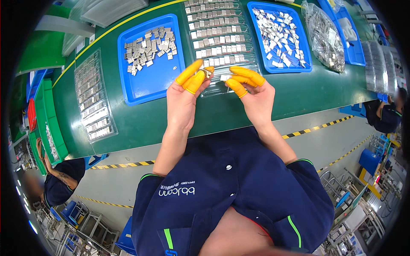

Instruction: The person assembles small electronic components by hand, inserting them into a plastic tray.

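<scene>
Yellow finger cots cover several fingertips of both hands. My left hand (pixel 181 100) pinches a small metallic piece (pixel 207 73), partly hidden by the fingers. Just to its right, my right hand (pixel 259 99) is closed on a small white block with a short lead (pixel 225 78). The two pieces are close but apart. Both hands hover over the near end of a clear blister tray (pixel 209 90), whose rows hold metal-and-white parts. On the left, a blue tray (pixel 149 93) contains loose metal housings (pixel 149 49). At the right, another blue tray (pixel 294 66) contains white wired pieces (pixel 279 36).
A filled clear tray (pixel 94 98) lies on the green table (pixel 141 123) at the left, beside a green bin (pixel 47 106). At the right are a clear bag of parts (pixel 324 38) and stacked clear trays (pixel 378 68). Other people sit at far left and far right.
</scene>
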`<state>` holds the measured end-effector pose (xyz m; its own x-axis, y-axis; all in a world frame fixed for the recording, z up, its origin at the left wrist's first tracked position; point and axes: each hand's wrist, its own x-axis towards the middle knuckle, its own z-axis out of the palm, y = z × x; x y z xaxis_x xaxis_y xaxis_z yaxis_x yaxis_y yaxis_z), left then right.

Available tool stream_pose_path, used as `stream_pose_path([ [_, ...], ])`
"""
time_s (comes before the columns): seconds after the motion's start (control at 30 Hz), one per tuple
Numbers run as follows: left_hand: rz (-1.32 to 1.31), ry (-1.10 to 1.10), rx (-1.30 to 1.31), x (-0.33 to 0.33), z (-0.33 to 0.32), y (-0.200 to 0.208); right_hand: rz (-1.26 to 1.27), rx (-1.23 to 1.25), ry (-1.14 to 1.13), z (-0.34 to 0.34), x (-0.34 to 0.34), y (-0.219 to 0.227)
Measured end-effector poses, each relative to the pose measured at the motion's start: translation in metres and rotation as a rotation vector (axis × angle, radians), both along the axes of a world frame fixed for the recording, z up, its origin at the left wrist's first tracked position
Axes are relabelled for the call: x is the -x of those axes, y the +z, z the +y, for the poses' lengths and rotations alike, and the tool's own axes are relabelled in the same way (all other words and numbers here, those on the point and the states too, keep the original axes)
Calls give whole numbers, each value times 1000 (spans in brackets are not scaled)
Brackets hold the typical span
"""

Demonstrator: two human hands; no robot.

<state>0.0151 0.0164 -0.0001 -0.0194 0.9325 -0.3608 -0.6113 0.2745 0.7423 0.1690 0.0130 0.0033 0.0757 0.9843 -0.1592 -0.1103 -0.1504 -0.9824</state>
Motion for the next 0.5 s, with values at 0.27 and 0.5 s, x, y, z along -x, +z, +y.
stream_pose_path([
  [0.27, 59, -12, -17, -6, -7, 4, -182, -121, 44, 1, 5, 11],
  [0.5, 102, 0, -57, -8, -14, -2, -160, -108, 51, -6, 4, 10],
])
